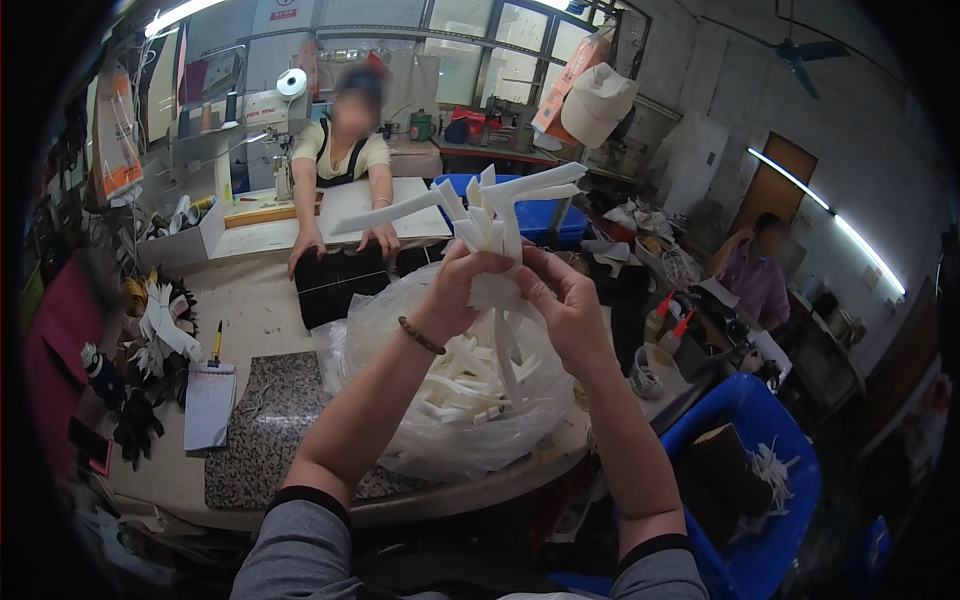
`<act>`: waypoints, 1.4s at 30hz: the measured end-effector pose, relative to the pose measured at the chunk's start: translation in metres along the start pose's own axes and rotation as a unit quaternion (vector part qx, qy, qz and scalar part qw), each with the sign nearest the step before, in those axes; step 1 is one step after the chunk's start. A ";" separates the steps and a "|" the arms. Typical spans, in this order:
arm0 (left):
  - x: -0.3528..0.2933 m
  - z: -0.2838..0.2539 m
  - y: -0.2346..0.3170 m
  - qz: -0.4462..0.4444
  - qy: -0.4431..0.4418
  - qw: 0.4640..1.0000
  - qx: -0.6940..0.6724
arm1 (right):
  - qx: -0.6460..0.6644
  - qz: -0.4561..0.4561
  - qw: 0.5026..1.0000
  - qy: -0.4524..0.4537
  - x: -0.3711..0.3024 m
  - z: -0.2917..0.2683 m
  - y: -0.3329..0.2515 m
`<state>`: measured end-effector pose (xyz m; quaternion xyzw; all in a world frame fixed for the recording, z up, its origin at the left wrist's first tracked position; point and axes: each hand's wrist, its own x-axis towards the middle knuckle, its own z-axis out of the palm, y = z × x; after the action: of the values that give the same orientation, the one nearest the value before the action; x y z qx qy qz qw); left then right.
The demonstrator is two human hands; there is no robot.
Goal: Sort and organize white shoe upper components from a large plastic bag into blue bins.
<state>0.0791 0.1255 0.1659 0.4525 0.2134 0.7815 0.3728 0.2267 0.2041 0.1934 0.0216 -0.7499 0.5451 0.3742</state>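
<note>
Above a clear plastic bag (395, 440), my left hand (458, 292) is closed round a bundle of white foam-like strips (488, 232). The strips fan out above my fingers, and a few hang below them toward the bag. My right hand (566, 302) grips the same bundle from the other side, thumb and fingers pressed on its lower part. Many loose white strips (462, 382) lie in the open bag. Where my fingers meet, part of the bundle is hidden.
A speckled stone slab (262, 430) and a notepad (209, 405) with a pen lie left of the bag. Across the table, a co-worker's hands rest by a black bundle (342, 285). Red-capped bottles (660, 318) and a blue bin (800, 440) are at right.
</note>
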 end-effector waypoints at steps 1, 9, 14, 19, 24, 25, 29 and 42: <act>0.002 0.005 -0.001 -0.001 -0.007 1.000 -0.001 | -0.004 -0.004 1.000 0.006 0.001 -0.004 -0.005; 0.007 0.041 -0.020 -0.023 -0.025 0.992 0.118 | -0.053 0.029 0.992 0.111 0.002 -0.047 -0.014; 0.018 0.046 -0.028 -0.053 -0.041 0.996 0.050 | 0.133 0.111 0.982 0.076 -0.008 -0.071 -0.014; 0.030 0.059 -0.040 -0.077 -0.071 0.994 -0.007 | 0.193 0.132 0.970 0.065 -0.016 -0.095 -0.013; 0.041 0.059 -0.058 -0.121 -0.125 0.974 -0.145 | 0.209 0.132 0.966 0.069 -0.029 -0.118 -0.021; 0.044 0.058 -0.063 -0.127 -0.145 0.966 -0.171 | 0.209 0.133 0.966 0.072 -0.032 -0.123 -0.020; 0.052 0.068 -0.084 -0.129 -0.157 0.961 -0.186 | 0.218 0.133 0.964 0.076 -0.045 -0.139 -0.018; 0.065 0.086 -0.129 -0.162 -0.121 0.955 -0.215 | -0.107 0.033 0.981 0.157 -0.081 -0.156 -0.028</act>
<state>0.1835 0.2573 0.1577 0.4119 0.0639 0.6776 0.6059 0.3809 0.2924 0.1885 -0.1289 -0.7364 0.4703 0.4689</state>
